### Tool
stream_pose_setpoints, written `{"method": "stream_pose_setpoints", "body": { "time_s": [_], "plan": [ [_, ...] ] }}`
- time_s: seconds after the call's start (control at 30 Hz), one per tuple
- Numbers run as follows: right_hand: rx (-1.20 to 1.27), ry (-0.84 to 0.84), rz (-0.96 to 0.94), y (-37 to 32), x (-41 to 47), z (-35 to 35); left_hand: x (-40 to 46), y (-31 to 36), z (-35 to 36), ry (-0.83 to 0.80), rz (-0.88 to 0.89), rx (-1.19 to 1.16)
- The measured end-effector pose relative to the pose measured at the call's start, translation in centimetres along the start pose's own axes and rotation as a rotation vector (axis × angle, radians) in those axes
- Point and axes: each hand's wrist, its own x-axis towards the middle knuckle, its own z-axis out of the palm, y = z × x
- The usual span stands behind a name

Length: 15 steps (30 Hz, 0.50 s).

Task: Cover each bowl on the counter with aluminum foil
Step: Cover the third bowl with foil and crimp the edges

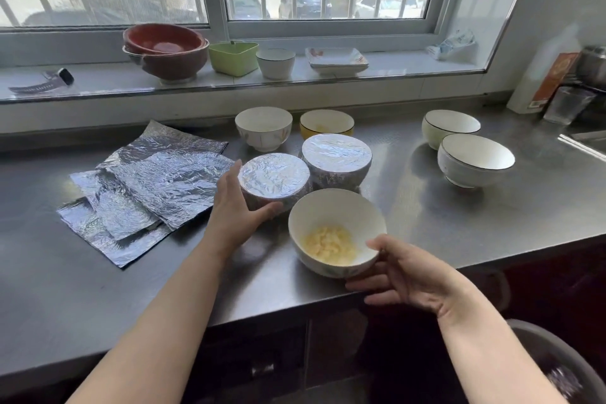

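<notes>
Steel counter (426, 207) under a barred window. Left hand (234, 210) curled around the side of a small foil-covered bowl (273, 179), thumb at its near side, fingers behind it. Right hand (405, 275) grips a white bowl (334, 229) near the counter's front edge, thumb over the rim, fingers under the base; bowl uncovered, tilted slightly toward the camera, pale yellow food (329, 244) in the bottom. Larger foil-covered bowl (336, 159) just behind, touching or nearly touching the small one. Uncovered still: white bowl (263, 128) and yellow bowl (326, 123) at the back, two white dark-rimmed bowls (475, 157) well off to the right. Stack of crinkled foil sheets (144, 193) lies flat left of the left hand. On the windowsill: brown bowls (165, 51), green dish (233, 57), white cup (275, 63), square plates (336, 61)
</notes>
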Motion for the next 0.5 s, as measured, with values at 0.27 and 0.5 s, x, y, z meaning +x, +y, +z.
{"method": "stream_pose_setpoints", "body": {
  "time_s": [0.27, 0.5],
  "plan": [
    [-0.347, 0.116, -0.031, -3.1, 1.5, 0.0, -0.2, 0.3, -0.9, 0.053, -0.012, 0.009],
    [0.308, 0.317, -0.341, -8.4, 8.1, -0.1, 0.8, 2.6, -1.4, 0.012, -0.376, -0.456]
  ]
}}
